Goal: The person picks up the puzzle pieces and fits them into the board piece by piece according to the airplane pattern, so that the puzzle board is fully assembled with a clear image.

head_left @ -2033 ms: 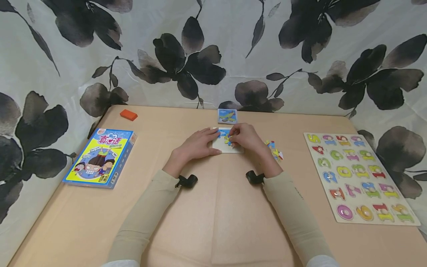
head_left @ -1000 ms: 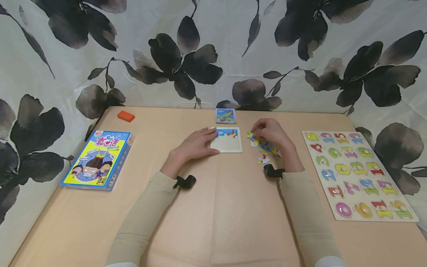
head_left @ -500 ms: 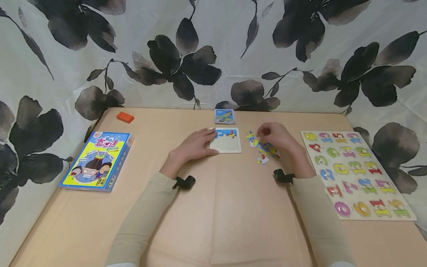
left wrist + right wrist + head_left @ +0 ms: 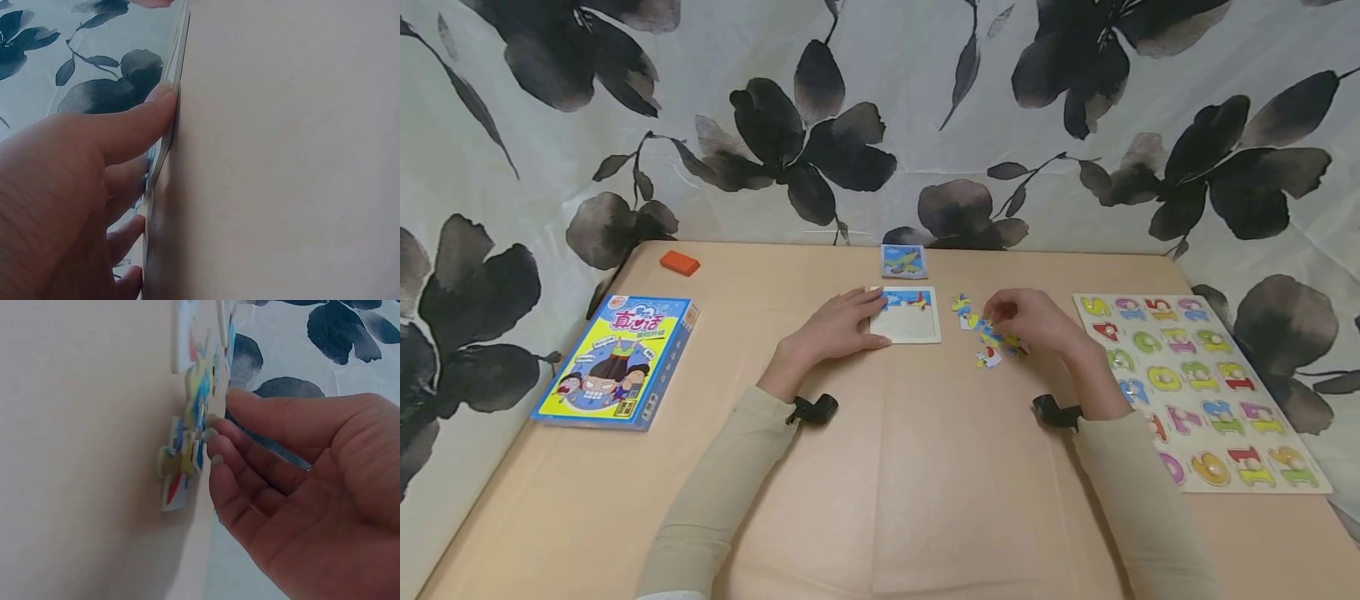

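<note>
A small white jigsaw tray [image 4: 921, 333] lies at the middle of the table, with blue and red pieces fitted along its top. My left hand [image 4: 831, 329] rests on the tray's left side, fingers extended; the left wrist view has the thumb against its edge [image 4: 179, 78]. Right of the tray is a loose heap of jigsaw pieces [image 4: 965, 311], mostly yellow and blue. Over this heap hovers my right hand [image 4: 1037, 321], fingers loosely bent. In the right wrist view its fingertips are right beside the pieces [image 4: 175, 490], and no piece shows between thumb and fingers.
Behind the tray stands a small airplane picture [image 4: 904, 262]. A blue and yellow box [image 4: 613, 362] and an orange block [image 4: 680, 263] are at left. The number board [image 4: 1217, 400] lies at right, partly under the right forearm. Floral cloth [image 4: 820, 125] hangs behind the table.
My right hand has left the tray for the heap of pieces, then drawn slightly right and nearer me. Pieces in the heap have been spread. My left hand stays on the tray.
</note>
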Demonstrator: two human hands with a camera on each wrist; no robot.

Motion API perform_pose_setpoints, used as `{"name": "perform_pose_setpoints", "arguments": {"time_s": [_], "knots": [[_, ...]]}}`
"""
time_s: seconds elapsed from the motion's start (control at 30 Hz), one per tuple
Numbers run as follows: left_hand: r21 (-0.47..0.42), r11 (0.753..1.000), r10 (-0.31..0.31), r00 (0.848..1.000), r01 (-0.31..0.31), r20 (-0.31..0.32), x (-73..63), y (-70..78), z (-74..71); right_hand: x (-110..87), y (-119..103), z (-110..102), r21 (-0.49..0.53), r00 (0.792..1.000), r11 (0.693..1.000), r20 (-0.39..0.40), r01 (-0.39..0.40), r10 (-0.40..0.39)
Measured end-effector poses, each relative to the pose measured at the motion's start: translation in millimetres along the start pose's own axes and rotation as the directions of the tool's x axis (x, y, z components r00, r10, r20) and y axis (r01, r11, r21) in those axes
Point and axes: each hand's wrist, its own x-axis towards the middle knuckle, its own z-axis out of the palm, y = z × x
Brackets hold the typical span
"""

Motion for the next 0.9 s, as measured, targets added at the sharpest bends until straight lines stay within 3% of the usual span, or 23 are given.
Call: {"name": "perform_pose_setpoints", "arguments": {"time_s": [0.27, 0.47, 0.67, 0.9], "knots": [[-0.016, 1.0, -0.004, 1.0, 0.004, 0.005, -1.1, 1.6, -1.1, -10.9, 1.3, 5.8, -0.043, 0.999, 0.999, 0.038, 0.025, -0.023], [-0.019, 1.0, -0.007, 1.0, 0.008, 0.01, -1.3, 2.2, -2.6, -11.9, -0.3, 14.6, -0.099, 0.999, 0.994, -0.006, 0.042, -0.043], [-0.017, 1.0, -0.014, 1.0, 0.014, 0.009, -1.4, 1.7, -2.3, -10.6, -6.2, 18.2, -0.117, 0.999, 0.993, -0.046, -0.028, 0.023], [-0.027, 0.999, -0.032, 0.999, 0.033, 0.019, -2.4, 0.9, -1.6, -12.8, -9.0, 16.9, -0.037, 0.996, 0.996, -0.043, -0.083, 0.081]]}}
